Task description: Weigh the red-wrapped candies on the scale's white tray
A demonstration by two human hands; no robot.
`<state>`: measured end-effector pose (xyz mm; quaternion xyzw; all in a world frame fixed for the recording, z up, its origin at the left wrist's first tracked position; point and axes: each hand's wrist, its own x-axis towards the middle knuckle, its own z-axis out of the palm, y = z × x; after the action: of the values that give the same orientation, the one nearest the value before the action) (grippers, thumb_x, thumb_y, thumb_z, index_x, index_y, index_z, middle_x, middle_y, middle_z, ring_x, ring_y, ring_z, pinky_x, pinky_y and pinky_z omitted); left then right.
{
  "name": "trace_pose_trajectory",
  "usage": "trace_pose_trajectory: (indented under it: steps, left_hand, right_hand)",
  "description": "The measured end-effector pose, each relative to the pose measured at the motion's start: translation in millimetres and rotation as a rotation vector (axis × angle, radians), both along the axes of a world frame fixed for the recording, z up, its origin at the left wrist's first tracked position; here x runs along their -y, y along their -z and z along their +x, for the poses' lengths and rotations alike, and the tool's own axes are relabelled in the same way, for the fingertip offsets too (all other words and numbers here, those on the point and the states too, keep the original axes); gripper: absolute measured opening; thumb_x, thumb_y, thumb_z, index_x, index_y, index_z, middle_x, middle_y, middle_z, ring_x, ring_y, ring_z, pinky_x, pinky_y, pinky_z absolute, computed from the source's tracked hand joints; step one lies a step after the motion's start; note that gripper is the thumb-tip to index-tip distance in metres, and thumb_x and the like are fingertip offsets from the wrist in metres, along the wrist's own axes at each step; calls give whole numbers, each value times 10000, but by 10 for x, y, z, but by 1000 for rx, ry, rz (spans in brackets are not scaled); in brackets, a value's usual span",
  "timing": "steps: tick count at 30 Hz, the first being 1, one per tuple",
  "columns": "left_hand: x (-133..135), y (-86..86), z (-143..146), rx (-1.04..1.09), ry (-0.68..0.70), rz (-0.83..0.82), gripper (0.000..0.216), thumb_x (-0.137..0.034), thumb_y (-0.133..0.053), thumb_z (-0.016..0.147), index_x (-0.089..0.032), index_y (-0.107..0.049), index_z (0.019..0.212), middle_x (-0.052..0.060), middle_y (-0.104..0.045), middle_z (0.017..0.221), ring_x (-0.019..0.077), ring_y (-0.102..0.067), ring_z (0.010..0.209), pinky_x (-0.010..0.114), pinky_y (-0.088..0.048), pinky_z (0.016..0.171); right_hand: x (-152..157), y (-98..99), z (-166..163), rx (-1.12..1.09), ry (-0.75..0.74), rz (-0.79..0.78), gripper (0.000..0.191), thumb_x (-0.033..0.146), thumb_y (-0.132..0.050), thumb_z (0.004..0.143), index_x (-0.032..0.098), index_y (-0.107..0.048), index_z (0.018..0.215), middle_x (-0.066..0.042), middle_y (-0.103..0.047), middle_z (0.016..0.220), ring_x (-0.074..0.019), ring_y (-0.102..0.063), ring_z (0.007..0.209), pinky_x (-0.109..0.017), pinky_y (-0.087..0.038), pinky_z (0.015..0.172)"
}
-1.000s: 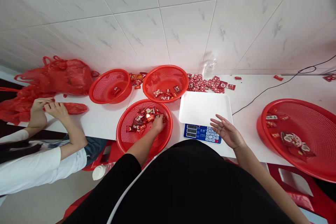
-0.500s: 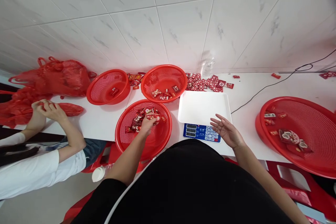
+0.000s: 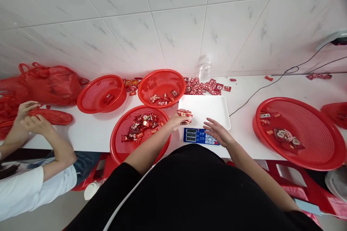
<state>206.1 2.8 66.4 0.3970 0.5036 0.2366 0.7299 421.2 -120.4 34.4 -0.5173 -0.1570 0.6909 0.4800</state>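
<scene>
My left hand point(image 3: 177, 119) is closed on a bunch of red wrapped candies point(image 3: 185, 114), held at the left edge of the white scale tray point(image 3: 208, 108). Just left of it sits a red mesh basket point(image 3: 119, 146) holding several more candies point(image 3: 142, 124). My right hand point(image 3: 217, 132) hovers open, palm up, over the blue keypad of the scale point(image 3: 199, 136).
Two more red baskets point(image 3: 101, 94) point(image 3: 162, 87) stand behind, and a large one point(image 3: 298, 133) at the right. Loose candies point(image 3: 204, 86) and a clear bottle point(image 3: 204, 71) lie by the wall. A black cable point(image 3: 260, 88) crosses the table. Another person's hands point(image 3: 31, 115) handle red bags point(image 3: 40, 83) at left.
My left hand has lifted a bunch of candies out of the near basket and carried it right to the scale tray. My right hand stayed open over the keypad.
</scene>
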Motion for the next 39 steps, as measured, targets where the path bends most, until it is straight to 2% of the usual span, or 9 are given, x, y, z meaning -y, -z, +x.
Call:
trace_pose_trajectory:
  steps: [4, 7, 11, 14, 19, 27, 31, 35, 39]
  left_hand:
    - [-72, 182, 301, -68, 119, 46, 540, -152, -874, 596, -186, -588, 1054, 56, -706, 939, 175, -685, 746, 339, -556, 717]
    - [-130, 253, 305, -98, 191, 86, 657, -212, -878, 622, -210, -543, 1187, 89, -692, 1074, 203, -695, 857, 335, -568, 736]
    - [-173, 266, 221, -177, 187, 165, 701, -263, -829, 708, -228, -479, 1313, 126, -630, 1247, 213, -676, 970, 330, -575, 767]
    - [-181, 247, 184, -253, 203, 158, 585, -273, -768, 779, -200, -510, 1299, 131, -659, 1178, 217, -683, 919, 346, -576, 761]
    - [-170, 249, 164, -301, 219, 194, 285, -264, -689, 840, -165, -620, 1097, 103, -695, 1031, 207, -679, 833, 330, -570, 730]
    - [-193, 306, -75, -388, 320, 235, 195, -255, -666, 822, -155, -662, 989, 61, -680, 823, 129, -582, 570, 261, -504, 572]
    - [-234, 355, -134, -476, 244, 324, 256, -191, -654, 804, -146, -660, 1056, 108, -684, 976, 158, -618, 669, 269, -506, 601]
    - [-242, 384, -120, -563, 128, 606, 444, -108, -691, 737, -166, -630, 1173, 133, -627, 1219, 191, -631, 899, 303, -516, 800]
    - [-213, 327, -286, -640, 91, 754, 262, -145, -612, 811, -169, -644, 1070, 104, -645, 1129, 174, -621, 852, 321, -500, 834]
  right_hand:
    - [-122, 15, -85, 50, 7, 3, 543, 466, -769, 759, 346, -589, 1257, -34, -588, 1363, -276, -492, 1345, -472, -440, 1111]
    - [-181, 9, -114, 67, 1, 34, 520, 488, -757, 765, 381, -582, 1242, -11, -587, 1362, -262, -490, 1350, -512, -419, 1127]
    - [-213, 2, -108, 57, -39, 64, 588, 485, -729, 793, 344, -522, 1324, -42, -553, 1424, -249, -515, 1332, -489, -413, 1131]
    - [-220, 10, -100, 73, -57, 54, 616, 481, -710, 810, 327, -493, 1366, -60, -518, 1467, -252, -497, 1349, -466, -421, 1117]
    - [-225, 25, -108, 103, -72, 82, 555, 468, -694, 823, 338, -527, 1336, -47, -490, 1492, -261, -486, 1357, -482, -430, 1098]
    - [-209, -16, -84, 140, -61, 30, 635, 512, -732, 774, 320, -536, 1347, -85, -444, 1519, -273, -439, 1392, -446, -471, 1070]
    - [-207, -52, -96, 144, -57, 13, 651, 508, -747, 762, 316, -539, 1348, -94, -436, 1526, -277, -437, 1394, -451, -462, 1082]
    - [-214, -94, -117, 138, -64, 33, 646, 494, -751, 763, 319, -539, 1347, -87, -405, 1551, -266, -440, 1393, -445, -455, 1094]
    - [-208, -112, -110, 144, -70, 69, 624, 490, -742, 772, 324, -550, 1342, -83, -449, 1524, -261, -454, 1383, -445, -445, 1103]
